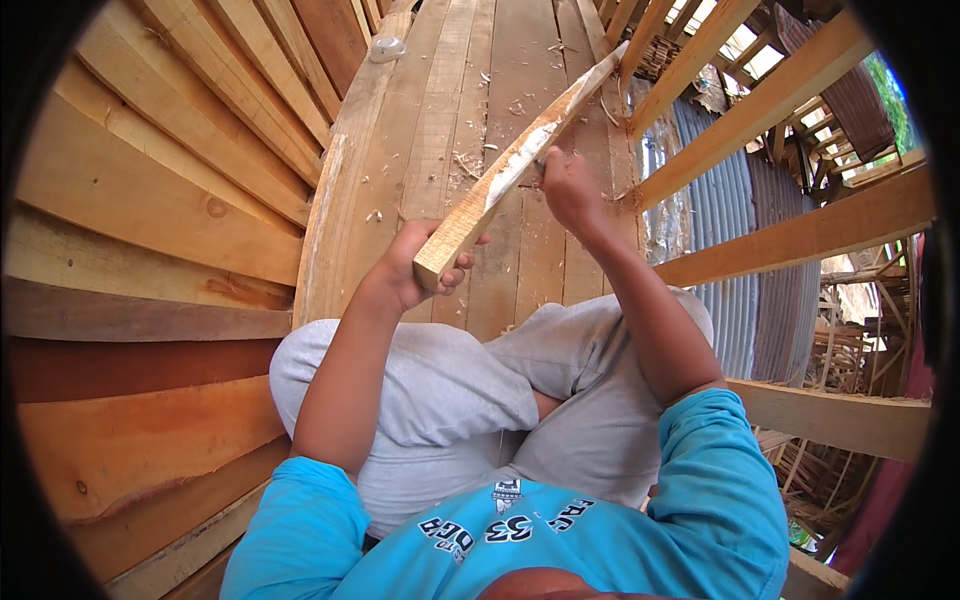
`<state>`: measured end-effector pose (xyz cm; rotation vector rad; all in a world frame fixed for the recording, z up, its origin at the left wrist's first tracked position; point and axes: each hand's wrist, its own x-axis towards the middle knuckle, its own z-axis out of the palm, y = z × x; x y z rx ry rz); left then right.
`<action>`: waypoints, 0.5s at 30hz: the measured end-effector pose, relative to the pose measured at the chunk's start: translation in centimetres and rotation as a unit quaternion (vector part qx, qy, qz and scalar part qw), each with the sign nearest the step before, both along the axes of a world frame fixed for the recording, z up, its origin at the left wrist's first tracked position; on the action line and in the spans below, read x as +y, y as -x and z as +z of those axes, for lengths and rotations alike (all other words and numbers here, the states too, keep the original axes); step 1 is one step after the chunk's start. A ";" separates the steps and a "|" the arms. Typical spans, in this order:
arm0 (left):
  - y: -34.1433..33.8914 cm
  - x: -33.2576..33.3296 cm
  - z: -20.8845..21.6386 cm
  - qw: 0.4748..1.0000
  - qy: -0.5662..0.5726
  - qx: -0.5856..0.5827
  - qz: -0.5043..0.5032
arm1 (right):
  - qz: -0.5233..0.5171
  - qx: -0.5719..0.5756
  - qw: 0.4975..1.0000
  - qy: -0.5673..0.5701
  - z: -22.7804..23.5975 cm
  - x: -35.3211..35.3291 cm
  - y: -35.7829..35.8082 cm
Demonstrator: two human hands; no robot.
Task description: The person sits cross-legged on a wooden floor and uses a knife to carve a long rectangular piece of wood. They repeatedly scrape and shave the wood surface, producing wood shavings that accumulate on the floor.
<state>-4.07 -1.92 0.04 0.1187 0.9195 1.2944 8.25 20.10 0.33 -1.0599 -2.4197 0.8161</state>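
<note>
A long squared piece of wood [468, 222] slants from near my lap up toward the far right. Its near end is square-cut, while the farther part has a pale, shaved face. My left hand [418, 262] is wrapped round it close to the near end, fingers curling up on the right side. Beside the stick's middle, on its right, my right hand [574, 190] is closed in a fist. A small dark bit shows at its knuckles, next to the wood; what it belongs to is hidden by the hand.
Curled wood shavings [467, 165] lie scattered over the plank floor [420, 150]. A clear container [387, 49] sits at the far left. Stacked boards [150, 220] line the left side; wooden rails [790, 235] and corrugated metal sheets [722, 200] stand on the right. My crossed legs [430, 385] are below.
</note>
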 end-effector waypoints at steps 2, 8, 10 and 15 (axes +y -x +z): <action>-0.2 -0.3 0.2 0.999 0.011 0.041 0.005 | -0.070 0.065 0.989 0.114 0.3 2.7 -0.4; 0.0 -0.1 0.0 0.999 0.006 0.052 -0.010 | -0.099 -0.179 0.958 0.203 -7.3 8.9 -4.6; 0.2 -0.2 0.0 0.998 0.008 0.064 -0.012 | -0.081 -0.213 0.942 0.245 -8.8 8.0 -4.3; -0.4 1.1 0.2 0.994 0.020 0.100 -0.030 | 0.024 -0.293 0.951 0.099 -10.4 8.6 -4.9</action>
